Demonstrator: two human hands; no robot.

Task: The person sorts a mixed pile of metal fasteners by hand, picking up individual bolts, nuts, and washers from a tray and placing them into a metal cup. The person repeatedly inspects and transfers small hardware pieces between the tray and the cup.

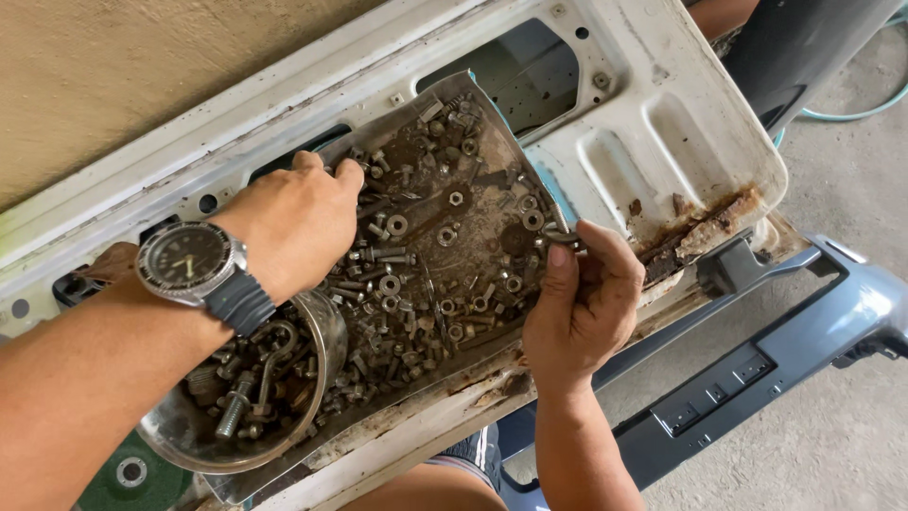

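A rusty white car panel (662, 142) lies flat, serving as a bench for a bent metal sheet (492, 180) spread with loose bolts and nuts (407, 274). Near left, a steel bowl (322, 331) holds more. The left hand (293, 222) rakes through them, fingers curled, gripping nothing visible; the right hand (586, 303) pinches the sheet's right edge, steadying it.

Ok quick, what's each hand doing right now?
Left hand: fingers down among rusty grey metal nuts and bolts; grip cannot be told.
Right hand: pinching small grey metal hardware.
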